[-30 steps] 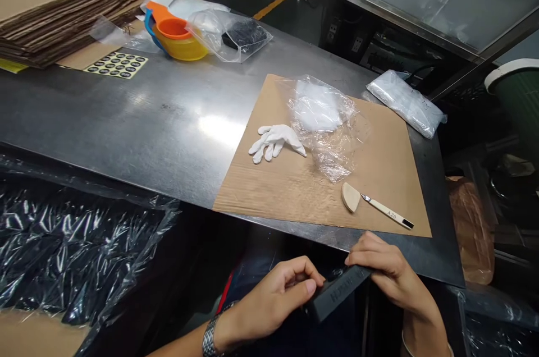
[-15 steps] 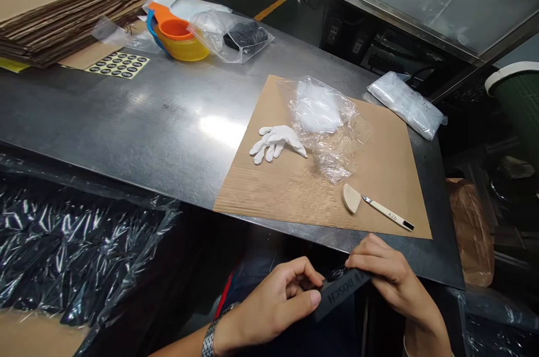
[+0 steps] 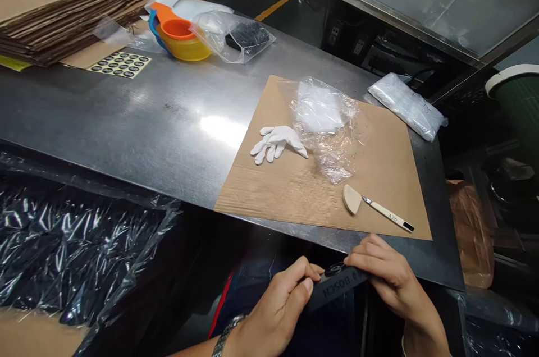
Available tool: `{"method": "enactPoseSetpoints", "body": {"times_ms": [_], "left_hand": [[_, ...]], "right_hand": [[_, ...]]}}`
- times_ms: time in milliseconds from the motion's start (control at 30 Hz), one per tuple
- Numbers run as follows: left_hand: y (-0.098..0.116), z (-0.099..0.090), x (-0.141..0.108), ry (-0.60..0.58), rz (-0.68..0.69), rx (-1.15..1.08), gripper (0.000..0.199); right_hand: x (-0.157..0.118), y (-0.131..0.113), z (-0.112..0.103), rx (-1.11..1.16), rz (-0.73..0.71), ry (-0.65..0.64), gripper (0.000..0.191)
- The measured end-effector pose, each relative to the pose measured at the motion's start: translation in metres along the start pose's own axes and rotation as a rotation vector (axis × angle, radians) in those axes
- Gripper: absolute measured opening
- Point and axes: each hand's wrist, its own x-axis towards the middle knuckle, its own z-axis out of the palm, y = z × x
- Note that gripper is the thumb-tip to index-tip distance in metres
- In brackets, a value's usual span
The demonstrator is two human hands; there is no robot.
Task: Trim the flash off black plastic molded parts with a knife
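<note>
A dark grey block (image 3: 337,287) with raised BOSCH lettering is between my hands, below the table's front edge. My left hand (image 3: 280,303) is closed on its left end, thumb and fingers at the near and upper sides. My right hand (image 3: 385,267) grips the right end with bent fingers. Beyond them on a cardboard sheet (image 3: 273,200) lie a knife (image 3: 389,214) marked A26, a beige wedge-shaped pad (image 3: 351,200) touching its tip, a white glove (image 3: 280,141) and a crumpled clear bag (image 3: 322,110) with something white in it.
The steel table (image 3: 168,127) also bears orange and yellow cups (image 3: 185,45), a bagged black piece (image 3: 248,37), a sticker sheet (image 3: 120,65), a cardboard stack (image 3: 84,3) and a wrapped packet (image 3: 406,104). Black plastic sheeting (image 3: 76,245) is at the lower left.
The block has tilted so that more of its top and its lettering show. My left hand has turned slightly, its thumb moving up and left. My right hand has barely moved.
</note>
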Motion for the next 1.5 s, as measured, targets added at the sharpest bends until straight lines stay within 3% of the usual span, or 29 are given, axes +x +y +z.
{"method": "enactPoseSetpoints", "body": {"times_ms": [900, 1233, 1500], "left_hand": [[0.003, -0.004, 0.003, 0.092, -0.051, -0.074, 0.027], [-0.011, -0.003, 0.004, 0.086, -0.030, -0.049, 0.023], [-0.007, -0.014, 0.005, -0.110, -0.084, -0.442, 0.017]], "right_hand": [[0.003, -0.007, 0.006, -0.091, -0.078, 0.086, 0.036], [0.003, -0.009, 0.008, -0.100, -0.076, 0.056, 0.040], [0.001, -0.002, 0.007, -0.113, -0.088, 0.113, 0.037]]}}
